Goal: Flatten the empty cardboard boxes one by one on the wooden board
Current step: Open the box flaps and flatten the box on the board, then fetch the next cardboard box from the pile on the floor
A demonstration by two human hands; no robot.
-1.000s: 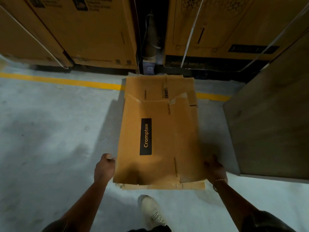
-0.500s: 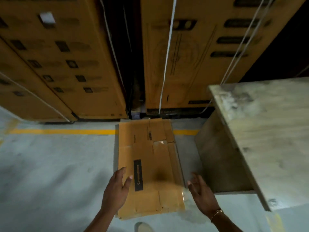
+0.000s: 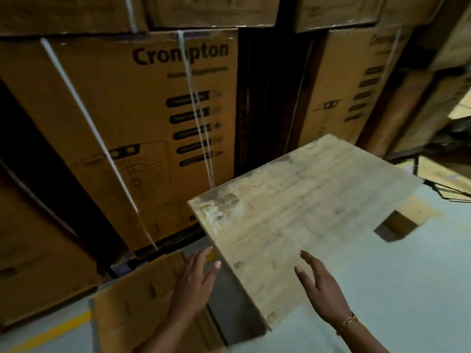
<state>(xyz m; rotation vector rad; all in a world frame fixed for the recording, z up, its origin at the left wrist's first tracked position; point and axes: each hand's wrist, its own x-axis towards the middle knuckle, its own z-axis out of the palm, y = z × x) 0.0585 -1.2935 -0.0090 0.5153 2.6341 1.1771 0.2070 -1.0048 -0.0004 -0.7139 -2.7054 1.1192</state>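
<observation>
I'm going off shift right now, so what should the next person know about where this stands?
Left hand: open, empty, above the flattened box.
Right hand: open, empty, above the wooden board.
The flattened box lies on the floor, left of the board.
Done: that box looks flat.
Left: probably the second box, on the floor past the board's right side, blurred.

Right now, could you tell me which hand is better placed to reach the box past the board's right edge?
Probably the right hand: it hangs open over the wooden board, nearer that box. The left hand is open above the flattened cardboard, farther away.
</observation>
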